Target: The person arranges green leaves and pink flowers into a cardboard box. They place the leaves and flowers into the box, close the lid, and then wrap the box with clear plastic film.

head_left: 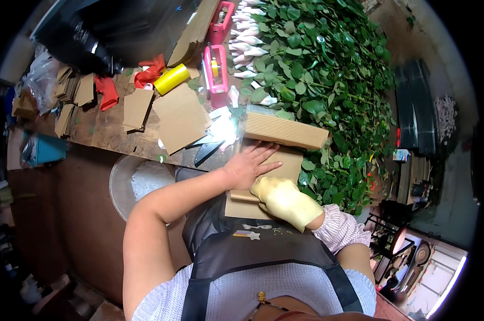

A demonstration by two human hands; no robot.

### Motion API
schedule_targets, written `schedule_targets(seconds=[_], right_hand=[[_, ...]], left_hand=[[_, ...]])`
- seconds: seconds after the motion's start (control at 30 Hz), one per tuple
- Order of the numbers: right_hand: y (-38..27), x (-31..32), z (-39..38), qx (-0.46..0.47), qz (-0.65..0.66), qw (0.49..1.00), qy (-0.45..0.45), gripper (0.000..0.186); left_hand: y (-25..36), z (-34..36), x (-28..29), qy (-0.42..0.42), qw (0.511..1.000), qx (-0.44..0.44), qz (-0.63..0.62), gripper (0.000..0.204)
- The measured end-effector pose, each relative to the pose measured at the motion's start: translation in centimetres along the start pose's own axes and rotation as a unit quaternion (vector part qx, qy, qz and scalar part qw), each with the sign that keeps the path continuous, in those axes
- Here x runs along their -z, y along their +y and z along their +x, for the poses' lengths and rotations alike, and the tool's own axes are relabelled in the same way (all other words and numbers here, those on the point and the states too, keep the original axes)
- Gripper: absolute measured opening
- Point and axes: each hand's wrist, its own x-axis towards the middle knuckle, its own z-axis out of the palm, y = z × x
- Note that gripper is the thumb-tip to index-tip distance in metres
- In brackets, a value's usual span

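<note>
My left hand (252,163) lies palm down with fingers spread on a brown cardboard sheet (290,163) at the table's near edge. Just right of it, my right hand (285,198), in a cream glove, has curled fingers at a narrow folded strip along the sheet's near side; its fingertips are hidden. More cardboard (242,210) lies below, against my dark apron. A ribbed cardboard bundle (285,128) rests directly beyond the sheet. Dark-handled scissors (207,153) and small white pieces (220,128) lie to the left.
Leafy rose stems (327,64) with white-wrapped heads (247,37) fill the right. Pink tape dispensers (215,91), a yellow roll (171,79), red scraps (106,91), cardboard stacks (137,109) and a blue bin (47,150) sit left. A plastic tub (124,187) is below.
</note>
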Motion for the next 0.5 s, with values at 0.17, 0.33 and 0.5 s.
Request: schedule_targets(seconds=[0.17,0.33,0.5], right_hand=[[-2.9,2.6,4.8,0.212,0.047,0.931,0.294,0.023],[-4.3,2.6,23.6,0.129,-0.117,0.920,0.350,0.025],[-6.2,3.0,30.1,0.096,-0.225,0.906,0.345,0.016]], left_hand=[[-0.8,-0.5,-2.5,0.139,0.990,-0.024,-0.010,0.063],[-1.3,1.0,-5.7,0.140,0.988,0.012,-0.068,0.068],[-1.5,-0.5,-4.5,0.146,0.984,0.053,-0.088,0.070]])
